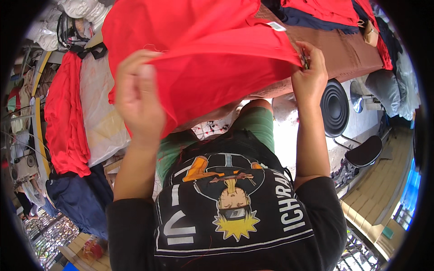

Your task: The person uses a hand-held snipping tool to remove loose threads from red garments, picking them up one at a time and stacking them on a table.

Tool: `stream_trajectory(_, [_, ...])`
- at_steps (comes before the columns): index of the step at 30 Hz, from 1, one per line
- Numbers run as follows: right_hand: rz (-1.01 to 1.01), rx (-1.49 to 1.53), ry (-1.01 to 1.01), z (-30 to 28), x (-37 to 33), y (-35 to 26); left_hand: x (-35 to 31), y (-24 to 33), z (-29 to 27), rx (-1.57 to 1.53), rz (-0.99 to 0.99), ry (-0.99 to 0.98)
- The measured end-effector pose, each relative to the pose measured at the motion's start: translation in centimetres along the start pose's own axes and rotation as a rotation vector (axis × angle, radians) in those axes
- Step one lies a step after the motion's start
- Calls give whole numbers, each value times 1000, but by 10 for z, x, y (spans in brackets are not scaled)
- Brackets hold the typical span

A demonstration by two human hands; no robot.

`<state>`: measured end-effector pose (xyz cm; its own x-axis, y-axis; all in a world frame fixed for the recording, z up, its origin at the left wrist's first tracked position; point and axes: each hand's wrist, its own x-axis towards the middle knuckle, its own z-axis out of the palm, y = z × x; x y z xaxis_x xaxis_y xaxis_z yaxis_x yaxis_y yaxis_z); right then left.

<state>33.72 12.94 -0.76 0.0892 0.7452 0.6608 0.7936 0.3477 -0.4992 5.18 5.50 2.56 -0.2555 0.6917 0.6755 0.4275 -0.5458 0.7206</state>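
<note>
Hands raised — left hand [138,97], right hand [309,74] apparently gripping red cloth [217,58].

I see 2 forearms rising from the lower edge, both raised in front of the chest, sleeves pushed to the elbow. Left hand [138,97]: back toward camera, fingers curled shut in a pinch, slightly blurred. Right hand [309,74]: higher, wrist straight, fingertips closed in a tight pinch.
</note>
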Motion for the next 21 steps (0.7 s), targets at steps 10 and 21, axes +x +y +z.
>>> stream_trajectory(10, [-132, 235, -798, -16, -5, -43, -29, -77, -66, 371, -223, -73])
stream_trajectory(21, [-31, 251, -812, 31, -42, -21, -45, -63, 42, 366, 89, -862])
